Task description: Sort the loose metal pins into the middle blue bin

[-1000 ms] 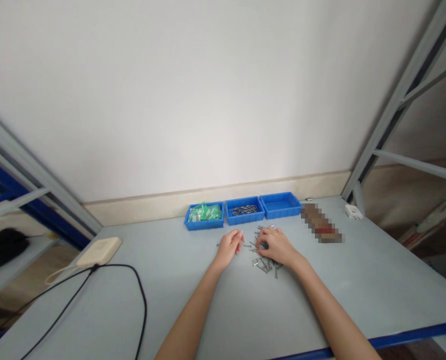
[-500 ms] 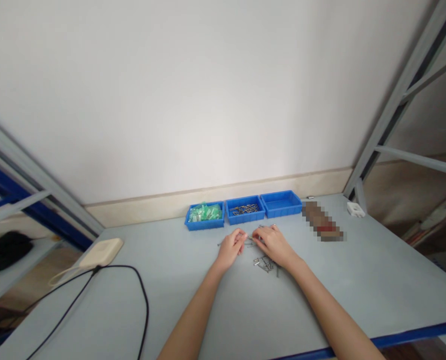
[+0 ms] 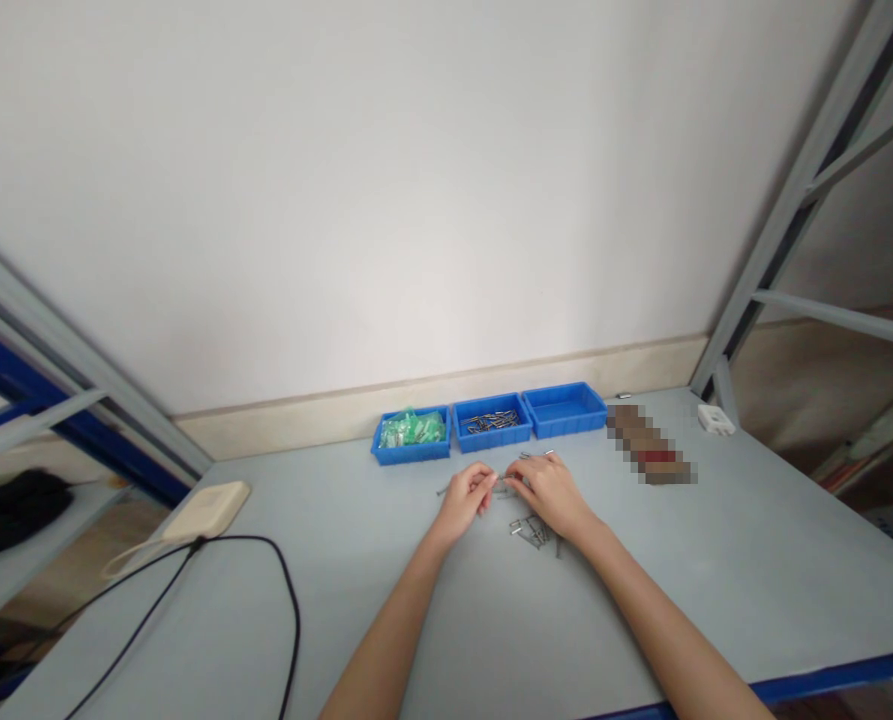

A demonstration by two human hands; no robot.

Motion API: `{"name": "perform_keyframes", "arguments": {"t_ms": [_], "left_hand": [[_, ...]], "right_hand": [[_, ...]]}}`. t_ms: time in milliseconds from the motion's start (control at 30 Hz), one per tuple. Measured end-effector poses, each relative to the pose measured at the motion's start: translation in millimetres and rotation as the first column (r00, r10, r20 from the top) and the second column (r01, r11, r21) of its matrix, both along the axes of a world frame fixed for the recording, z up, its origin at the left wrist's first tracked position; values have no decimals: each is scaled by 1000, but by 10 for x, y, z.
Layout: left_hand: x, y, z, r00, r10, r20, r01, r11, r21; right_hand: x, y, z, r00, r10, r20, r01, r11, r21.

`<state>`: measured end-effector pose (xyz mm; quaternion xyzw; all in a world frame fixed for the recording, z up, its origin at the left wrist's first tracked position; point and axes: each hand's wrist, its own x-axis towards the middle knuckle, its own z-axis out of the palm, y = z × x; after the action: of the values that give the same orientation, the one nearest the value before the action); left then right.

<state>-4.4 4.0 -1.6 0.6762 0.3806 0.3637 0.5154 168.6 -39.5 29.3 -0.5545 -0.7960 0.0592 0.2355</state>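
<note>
My left hand [image 3: 467, 500] is closed in a pinch over the middle of the table. My right hand [image 3: 549, 490] pinches just beside it, the fingertips of both hands almost meeting. Whatever sits between the fingertips is small and cannot be made out. Thin metal screw-like pieces [image 3: 534, 531] lie in a loose pile below my right hand. A few more of these pieces show on the table behind and between the hands, partly covered by the fingers.
Behind my hands stand three blue bins in a row: the left bin [image 3: 411, 459] with green plastic bags, the middle bin [image 3: 492, 440] with metal pieces, the right bin [image 3: 564, 410]. A pixelated brown object [image 3: 645, 445], a white adapter [image 3: 715, 420], a cream box [image 3: 207, 508] and black cable [image 3: 294, 610] lie around.
My fingertips have come slightly closer together and the right fingers have shifted a little. The whole view has moved slightly; the pile and bins stay as they were.
</note>
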Motion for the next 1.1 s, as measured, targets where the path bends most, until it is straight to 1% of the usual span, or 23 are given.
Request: {"name": "perform_keyframes", "arguments": {"t_ms": [233, 333, 500, 567, 767, 1000, 1100], "left_hand": [[-10, 25, -47, 999, 37, 36, -37, 999, -1], [-10, 21, -36, 999, 50, 19, -51, 999, 12], [-8, 8, 2, 997, 69, -43, -66, 995, 68], [-7, 8, 3, 997, 69, -46, -66, 996, 68], [1, 22, -25, 998, 70, 7, -70, 997, 10], [2, 4, 6, 997, 74, -32, -71, 995, 74], [6, 14, -14, 997, 75, -19, -74, 996, 57]], "right_hand": [[1, 13, -6, 999, -13, -36, 12, 999, -33], [-5, 19, -14, 998, -9, -56, 6, 998, -63], [-1, 29, -36, 998, -9, -69, 3, 995, -96], [4, 39, -58, 996, -12, -84, 5, 996, -94], [35, 64, -116, 983, -23, -180, 14, 999, -51], [19, 50, -100, 990, -25, -142, 13, 996, -84], [18, 61, -118, 988, -23, -153, 12, 997, -76]]}}
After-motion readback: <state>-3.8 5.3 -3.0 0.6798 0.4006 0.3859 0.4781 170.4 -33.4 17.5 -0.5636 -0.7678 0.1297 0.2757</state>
